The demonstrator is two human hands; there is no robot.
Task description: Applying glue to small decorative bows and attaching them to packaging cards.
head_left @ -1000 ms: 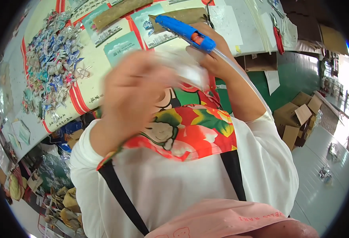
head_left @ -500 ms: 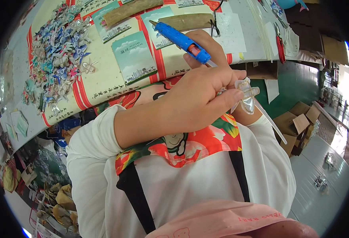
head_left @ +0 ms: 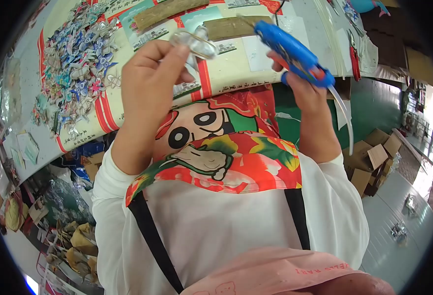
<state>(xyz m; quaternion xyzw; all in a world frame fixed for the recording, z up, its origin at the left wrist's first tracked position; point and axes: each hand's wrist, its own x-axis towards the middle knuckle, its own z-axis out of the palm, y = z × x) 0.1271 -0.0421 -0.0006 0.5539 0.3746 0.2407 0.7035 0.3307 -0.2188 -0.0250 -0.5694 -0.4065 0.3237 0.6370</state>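
Pinched between the thumb and fingers of my left hand is a clear plastic piece with rounded lobes, raised over the table's printed sheets. My right hand is wrapped round a blue hot glue gun. Its nozzle points up and left, toward a long brown strip. A translucent glue stick trails from the gun's back end. The two hands are well apart, and the gun does not touch the clear piece.
A big heap of small colourful plastic pieces covers the table's left side. Two brown curved strips, one at the back left and one farther right, lie on green printed cards. Red-handled scissors rest at the right edge. Cardboard boxes stand below right.
My left hand has swung from the right, where it was crossed over my right arm, to the left with the clear piece. The glue gun has moved right in my right hand.
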